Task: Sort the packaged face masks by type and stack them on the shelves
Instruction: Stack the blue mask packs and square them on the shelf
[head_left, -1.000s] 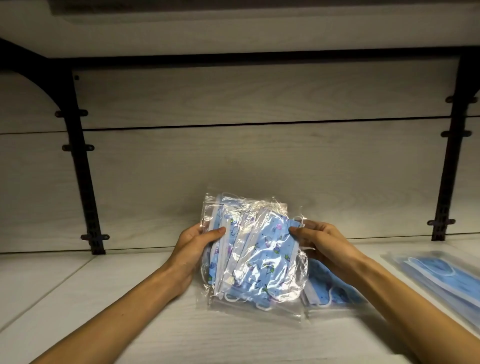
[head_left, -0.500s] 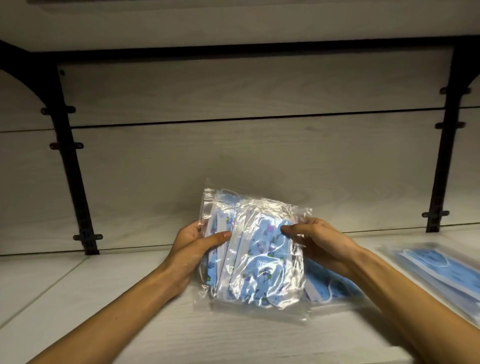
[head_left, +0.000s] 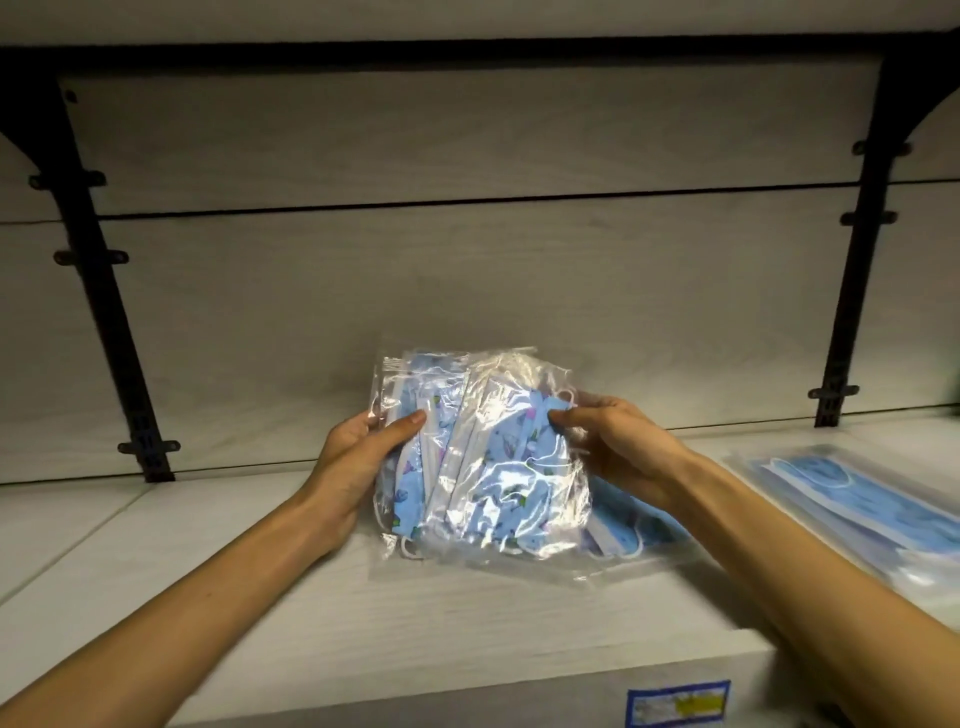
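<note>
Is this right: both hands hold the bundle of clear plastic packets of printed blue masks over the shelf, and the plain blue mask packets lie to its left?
Not quite. In the head view the left hand and right hand do hold the bundle of clear plastic packets of printed blue masks over the white shelf, but the plain blue mask packets lie to its right, not left.

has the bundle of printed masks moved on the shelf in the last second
Cannot tell: the camera shifted. The printed mask bundle sits about as far from the left bracket, its foot on the shelf, both hands gripping.
</note>
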